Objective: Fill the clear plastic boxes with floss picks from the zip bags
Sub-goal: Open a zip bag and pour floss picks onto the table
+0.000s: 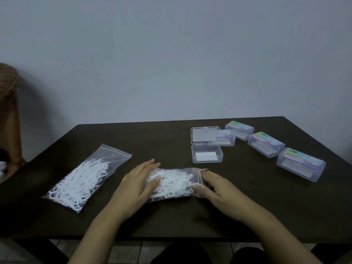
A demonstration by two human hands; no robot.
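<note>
Here, two hands on one zip bag: left hand (pixel 140 182) laid flat, fingers straight, over the bag's left end; right hand (pixel 211 184) at the right end, thumb and fingers pinching the zip edge. Both forearms reaching in from the near edge, angled inward toward each other.

Held zip bag (pixel 175 184): lying crosswise on the tabletop (pixel 247 216), near centre, packed with white floss picks (pixel 176 181).

Zip bags, counted: two. Second zip bag (pixel 83 180) to the left, well apart from the hands, lying diagonally, also filled with white picks, untouched.

Clear plastic boxes, counted: five, all on the right far part of the tabletop. One open box (pixel 206 153) just beyond the held bag, lid raised upright at the back, a white slip lying in the base. Four closed boxes with coloured inserts: first closed box (pixel 225 138) directly behind the open lid, second closed box (pixel 239 130) farther back, third closed box (pixel 266 143) to the right, fourth closed box (pixel 301 166) nearest the right edge.

Brown chair back (pixel 9 115) at the left margin, against the pale wall.
</note>
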